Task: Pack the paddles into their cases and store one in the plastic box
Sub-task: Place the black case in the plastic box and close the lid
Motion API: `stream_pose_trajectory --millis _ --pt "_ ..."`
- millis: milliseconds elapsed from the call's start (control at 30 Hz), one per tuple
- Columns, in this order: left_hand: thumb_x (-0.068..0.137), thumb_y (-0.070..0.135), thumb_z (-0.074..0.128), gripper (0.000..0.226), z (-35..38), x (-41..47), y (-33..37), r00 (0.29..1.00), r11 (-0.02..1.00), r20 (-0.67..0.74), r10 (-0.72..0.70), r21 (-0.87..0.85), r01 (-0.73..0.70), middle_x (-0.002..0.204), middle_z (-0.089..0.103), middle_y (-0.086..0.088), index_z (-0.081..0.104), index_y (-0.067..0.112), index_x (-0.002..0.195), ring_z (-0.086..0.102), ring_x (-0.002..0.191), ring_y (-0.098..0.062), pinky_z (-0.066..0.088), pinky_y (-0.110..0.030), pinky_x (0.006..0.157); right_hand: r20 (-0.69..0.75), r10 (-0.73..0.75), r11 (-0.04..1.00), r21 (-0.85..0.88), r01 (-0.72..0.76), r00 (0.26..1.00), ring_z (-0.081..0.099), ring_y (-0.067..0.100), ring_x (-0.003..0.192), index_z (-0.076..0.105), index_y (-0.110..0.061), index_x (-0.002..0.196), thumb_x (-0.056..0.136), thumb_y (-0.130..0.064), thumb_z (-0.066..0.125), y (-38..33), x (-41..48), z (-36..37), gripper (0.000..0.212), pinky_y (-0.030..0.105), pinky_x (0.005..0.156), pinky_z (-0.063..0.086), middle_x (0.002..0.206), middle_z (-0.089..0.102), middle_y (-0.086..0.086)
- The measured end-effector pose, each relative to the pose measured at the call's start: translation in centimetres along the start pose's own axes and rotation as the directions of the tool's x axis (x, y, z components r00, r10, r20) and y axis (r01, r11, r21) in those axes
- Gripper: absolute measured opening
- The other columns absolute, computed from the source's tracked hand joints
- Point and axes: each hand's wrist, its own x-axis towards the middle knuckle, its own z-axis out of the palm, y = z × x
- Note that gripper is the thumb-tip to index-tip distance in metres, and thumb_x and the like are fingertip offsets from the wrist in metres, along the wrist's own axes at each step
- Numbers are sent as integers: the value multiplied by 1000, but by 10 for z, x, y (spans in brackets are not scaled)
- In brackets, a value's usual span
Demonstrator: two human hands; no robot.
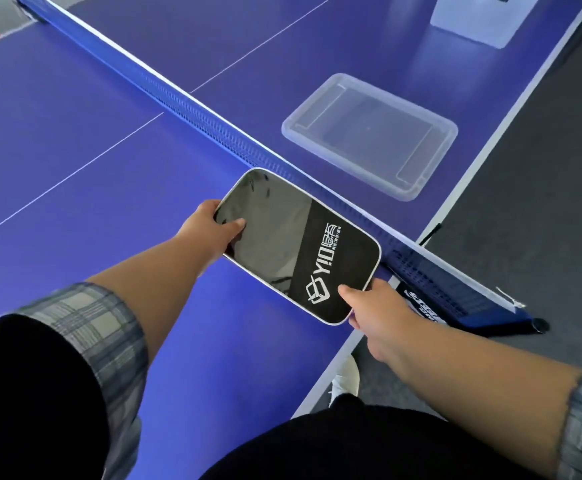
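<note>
Both the left hand (209, 230) and right hand (376, 306) grip the black rectangular paddle case (296, 247) at frame centre; the clear plastic box (435, 157), upper right, seems unfilled, so storing remains

"YIO" on black case (296, 247)

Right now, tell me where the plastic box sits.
Head view, right of centre: the plastic box rests on the table just beyond the net.
</note>
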Motion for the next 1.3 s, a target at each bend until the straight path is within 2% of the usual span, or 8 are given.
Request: stream_pose_trajectory --millis 300,500,633,767,900,1000,1167,1300 --pt "87 46 64 42 49 68 1 994 992 46 -96 81 92 97 63 9 52 33 126 61 90 -14 42 -27 58 99 166 985 37 -170 981 66 12 85 66 -24 100 81 -31 77 -6 44 -11 23 43 90 59 89 73 -10" --pt "73 77 45 58 61 82 13 974 945 30 -223 250 209 95 57 0 48 28 104 56 80 -21 42 -31 52 160 417 883 161 -440 895 65 27 106 49 -22 128 80 -52 76 -21 57 -15 62 45 89 59 121 64 2" --pt "80 72 44 55 60 97 12 967 939 30 -252 249 237 91 52 2 47 27 111 53 85 -24 46 -41 70 283 449 860 120 -496 848 63 28 112 52 -17 130 82 -43 77 -12 56 -7 60 46 92 57 126 63 7" --pt "84 66 46 47 57 103 7 957 929 66 -281 269 254 94 53 3 47 29 113 52 92 -27 38 -41 78 253 445 846 196 -496 859 64 28 110 52 -20 130 71 -46 82 -7 58 -1 71 47 93 56 122 65 8" --pt "85 62 51 46 57 104 5 956 945 80 -282 193 262 93 53 3 48 27 115 53 94 -25 37 -40 79 234 440 822 284 -493 867 66 28 109 56 -26 128 71 -57 80 -8 59 4 69 46 95 56 123 67 3" --pt "82 62 57 52 50 91 -1 938 947 134 -319 74 312 95 60 6 53 28 121 58 86 -16 41 -37 79 305 388 810 336 -480 869 73 25 100 59 -19 128 84 -43 77 -7 56 2 54 41 89 59 114 74 4" --pt "60 70 73 64 9 42 -16 894 888 271 -357 -199 415 96 78 -1 72 22 102 74 89 -22 53 -39 89 324 237 795 477 -374 916 75 30 95 58 -16 131 86 -21 77 -17 40 4 48 50 89 58 108 77 9" --pt "77 58 73 54 -34 2 -19 914 837 224 -338 -374 400 99 77 -6 69 14 109 74 91 -26 54 -42 89 346 117 873 411 -263 931 76 30 91 58 -18 130 82 -25 81 -41 22 10 53 52 85 59 104 78 9"
